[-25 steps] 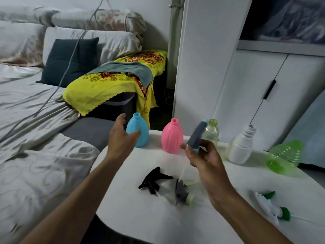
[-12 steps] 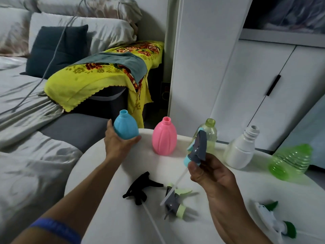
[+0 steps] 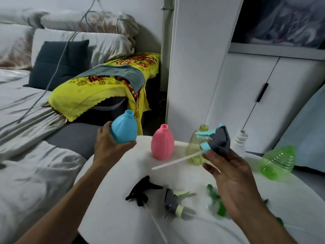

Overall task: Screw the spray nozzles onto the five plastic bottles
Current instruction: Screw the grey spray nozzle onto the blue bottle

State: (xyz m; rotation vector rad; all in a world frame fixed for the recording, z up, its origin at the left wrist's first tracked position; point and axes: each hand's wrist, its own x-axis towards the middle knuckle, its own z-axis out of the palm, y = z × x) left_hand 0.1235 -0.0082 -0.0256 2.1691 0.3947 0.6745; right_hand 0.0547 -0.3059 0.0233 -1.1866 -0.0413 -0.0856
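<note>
Nozzles nearest the camera lie loose on the white table (image 3: 112,217): a black nozzle (image 3: 142,191), a grey-and-lime nozzle (image 3: 173,202), and a blurred green one (image 3: 215,199) partly behind the right wrist. Right hand (image 3: 230,173), fingers pinched, holds a grey-and-blue nozzle (image 3: 217,140) with its dip tube (image 3: 177,160) slanting down-left. Left hand (image 3: 110,147) is wrapped round the blue bottle (image 3: 125,128), lifted off the table, neck bare. Beyond stand pink bottle (image 3: 162,142), yellow-green bottle (image 3: 197,147), white bottle (image 3: 240,140); the green bottle (image 3: 277,160) lies tipped. Judged step: first pairing, no bottle capped yet. Next move calls for threading the tube into the blue neck, then seating the collar squarely before twisting.
</note>
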